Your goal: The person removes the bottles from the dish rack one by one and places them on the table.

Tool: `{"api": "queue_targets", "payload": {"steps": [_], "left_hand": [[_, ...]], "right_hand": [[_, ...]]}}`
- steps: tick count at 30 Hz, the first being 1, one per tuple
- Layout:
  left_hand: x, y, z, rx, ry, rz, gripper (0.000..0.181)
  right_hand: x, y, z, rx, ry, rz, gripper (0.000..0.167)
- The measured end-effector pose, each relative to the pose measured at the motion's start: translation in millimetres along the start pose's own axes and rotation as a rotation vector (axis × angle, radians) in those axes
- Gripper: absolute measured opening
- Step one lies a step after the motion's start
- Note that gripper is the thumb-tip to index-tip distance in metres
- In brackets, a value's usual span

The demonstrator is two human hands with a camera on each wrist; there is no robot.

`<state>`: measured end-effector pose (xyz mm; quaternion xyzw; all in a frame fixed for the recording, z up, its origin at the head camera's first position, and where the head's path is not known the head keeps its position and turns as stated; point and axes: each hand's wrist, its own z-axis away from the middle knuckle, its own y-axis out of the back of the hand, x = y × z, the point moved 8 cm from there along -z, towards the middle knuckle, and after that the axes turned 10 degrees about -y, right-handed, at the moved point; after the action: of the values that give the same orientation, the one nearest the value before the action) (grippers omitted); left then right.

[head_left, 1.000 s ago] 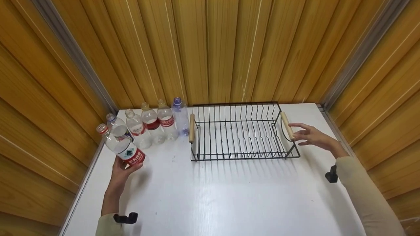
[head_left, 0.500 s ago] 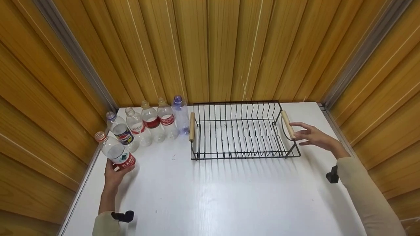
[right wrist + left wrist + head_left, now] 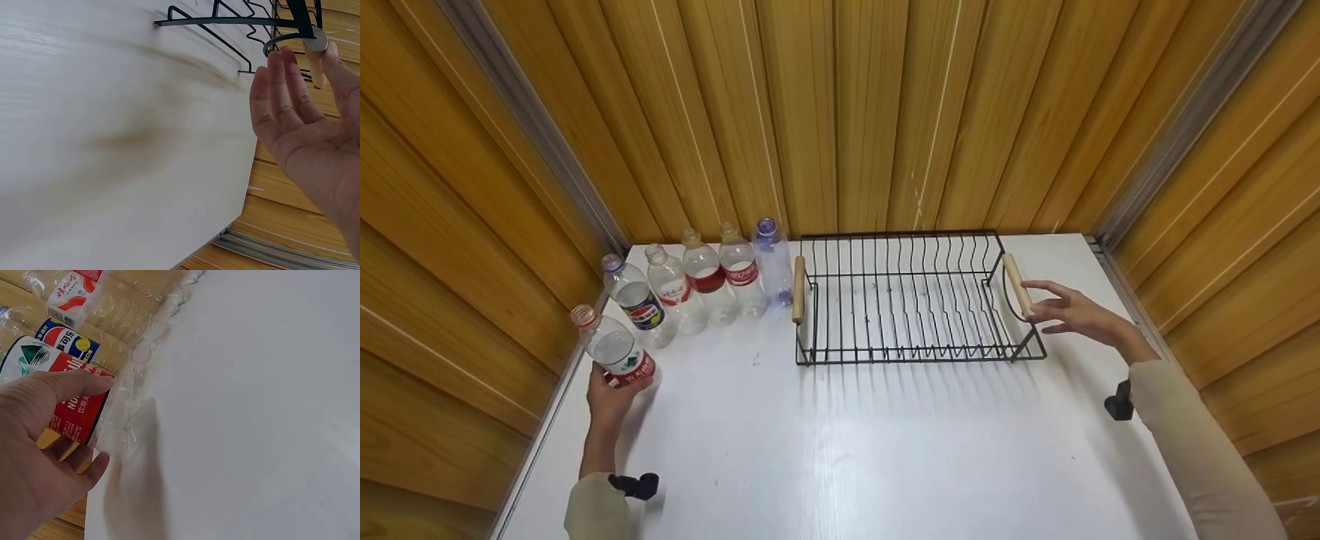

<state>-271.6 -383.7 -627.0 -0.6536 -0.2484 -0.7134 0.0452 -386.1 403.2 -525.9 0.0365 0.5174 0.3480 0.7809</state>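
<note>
My left hand (image 3: 610, 401) grips a clear plastic bottle (image 3: 619, 352) with a red and white label, at the front end of a row of bottles on the left. In the left wrist view, the thumb (image 3: 90, 382) lies across the red part of the label. The bottle has no cap. My right hand (image 3: 1076, 315) is beside the right wooden handle (image 3: 1018, 285) of a black wire rack (image 3: 915, 362), its fingers spread and relaxed. In the right wrist view, the thumb meets the handle end (image 3: 316, 42) while the other fingers extend near the wire loop.
Several uncapped bottles stand at the left: one with a blue label (image 3: 645, 311), others with red labels (image 3: 709, 281), and a bluish one (image 3: 774, 266). A second wooden handle (image 3: 799, 289) is on the rack's left. Wood-patterned walls (image 3: 870, 112) enclose the white table (image 3: 840, 465).
My left hand has carried the red-labelled bottle left and down, from a tilted position in front of the row to its front end. My right hand stays beside the rack handle.
</note>
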Motion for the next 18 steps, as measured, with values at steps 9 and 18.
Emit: {"api": "queue_targets", "payload": {"steps": [9,18], "left_hand": [[1.0,2.1,-5.1,0.012,-0.015,-0.020,0.094],[-2.0,16.9,-12.9,0.077,-0.014,-0.045,0.096]], "right_hand": [[1,1,-0.9,0.009,-0.009,0.006,0.069],[0,-3,-0.2,-0.006,0.004,0.008,0.068]]}}
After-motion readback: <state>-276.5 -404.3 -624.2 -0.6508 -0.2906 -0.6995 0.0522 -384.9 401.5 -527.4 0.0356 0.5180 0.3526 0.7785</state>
